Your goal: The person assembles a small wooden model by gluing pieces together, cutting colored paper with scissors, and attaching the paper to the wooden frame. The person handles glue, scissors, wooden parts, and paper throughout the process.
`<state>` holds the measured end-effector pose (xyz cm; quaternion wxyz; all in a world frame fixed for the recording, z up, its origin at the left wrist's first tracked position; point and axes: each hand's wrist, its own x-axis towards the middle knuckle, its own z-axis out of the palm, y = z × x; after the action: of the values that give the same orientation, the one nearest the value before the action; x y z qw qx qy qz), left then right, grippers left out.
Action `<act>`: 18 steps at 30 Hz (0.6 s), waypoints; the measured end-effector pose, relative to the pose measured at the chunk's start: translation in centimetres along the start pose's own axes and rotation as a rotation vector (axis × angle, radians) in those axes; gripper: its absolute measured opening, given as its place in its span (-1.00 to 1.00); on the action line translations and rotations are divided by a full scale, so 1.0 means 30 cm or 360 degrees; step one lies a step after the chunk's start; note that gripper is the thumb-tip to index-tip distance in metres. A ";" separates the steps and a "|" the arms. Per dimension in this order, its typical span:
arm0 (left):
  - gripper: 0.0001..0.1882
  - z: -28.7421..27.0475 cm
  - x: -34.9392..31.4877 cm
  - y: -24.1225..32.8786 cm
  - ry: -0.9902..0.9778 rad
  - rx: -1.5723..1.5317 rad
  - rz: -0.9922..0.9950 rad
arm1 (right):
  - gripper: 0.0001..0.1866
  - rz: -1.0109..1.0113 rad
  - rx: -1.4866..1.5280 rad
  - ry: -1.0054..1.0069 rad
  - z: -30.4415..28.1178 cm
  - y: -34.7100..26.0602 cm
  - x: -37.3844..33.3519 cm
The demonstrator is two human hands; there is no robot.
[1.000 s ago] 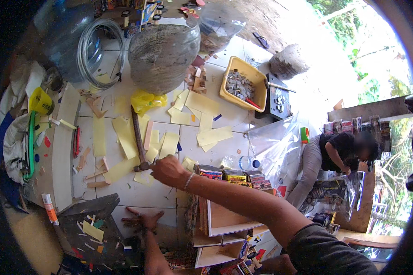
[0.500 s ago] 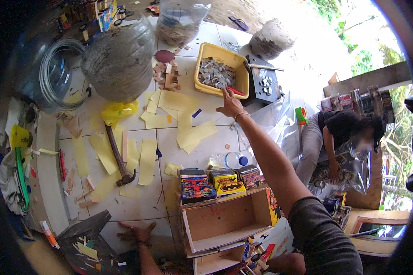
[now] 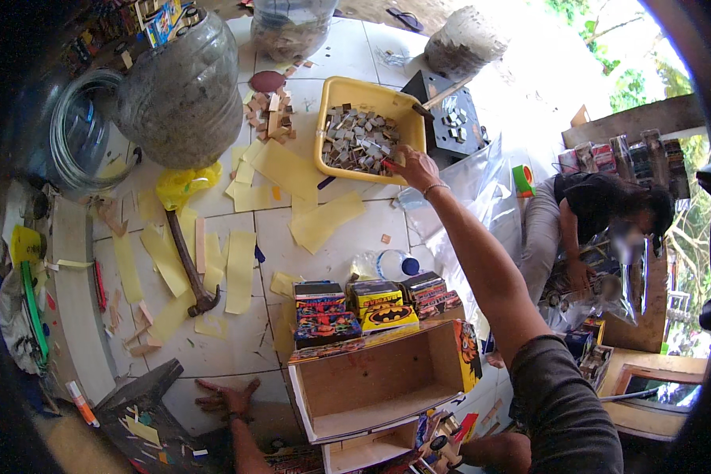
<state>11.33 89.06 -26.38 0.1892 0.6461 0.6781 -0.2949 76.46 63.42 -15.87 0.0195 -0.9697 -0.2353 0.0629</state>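
Note:
My right hand [image 3: 417, 169] reaches over the near right rim of a yellow plastic basin [image 3: 371, 88]. Its fingers are closed on a slim red object [image 3: 388, 164], mostly hidden by the hand; its kind cannot be made out. Many small grey, flat square pieces [image 3: 359, 138] fill the bottom of the basin. My left hand [image 3: 227, 396] lies on the white tile floor with fingers spread, holding nothing. Near it, an open wooden box [image 3: 379, 379] carries several small, colourful printed boxes [image 3: 391, 316] along its top.
Right of the basin, a hammer [image 3: 450, 92] rests on a dark block [image 3: 458, 126]. Another hammer [image 3: 186, 257] lies among yellow paper strips [image 3: 241, 268]. A clear bottle [image 3: 387, 265] lies behind the box. Another person [image 3: 581, 229] sits at right by clear plastic.
My right hand has moved from above the basin's near rim to its right side and closed on the slim red object. The view has shifted slightly; my left hand stays on the floor.

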 end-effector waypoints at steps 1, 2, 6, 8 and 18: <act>0.88 0.008 0.002 -0.004 -0.0050 -0.0011 -0.0050 | -0.50 0.0088 -0.0207 -0.0141 0.006 0.003 0.009; 0.88 0.013 0.005 -0.011 -0.0004 -0.0023 -0.0014 | -0.58 0.0077 -0.0275 -0.0218 0.008 0.004 0.021; 0.88 0.039 0.005 -0.026 0.0221 -0.0128 0.0160 | -0.80 0.0088 -0.0302 -0.0216 -0.014 0.007 0.034; 0.87 0.035 -0.002 -0.026 0.0223 -0.0158 0.0185 | -0.82 0.0085 -0.0182 -0.0018 -0.047 0.031 0.002; 0.84 -0.051 -0.060 0.041 0.0046 0.0012 -0.0001 | -0.61 0.0442 0.0753 -0.0114 -0.224 0.221 -0.188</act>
<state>12.90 88.66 -24.28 0.1769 0.6507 0.6799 -0.2882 75.38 54.88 -9.03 0.2284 -0.9583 -0.0795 0.1526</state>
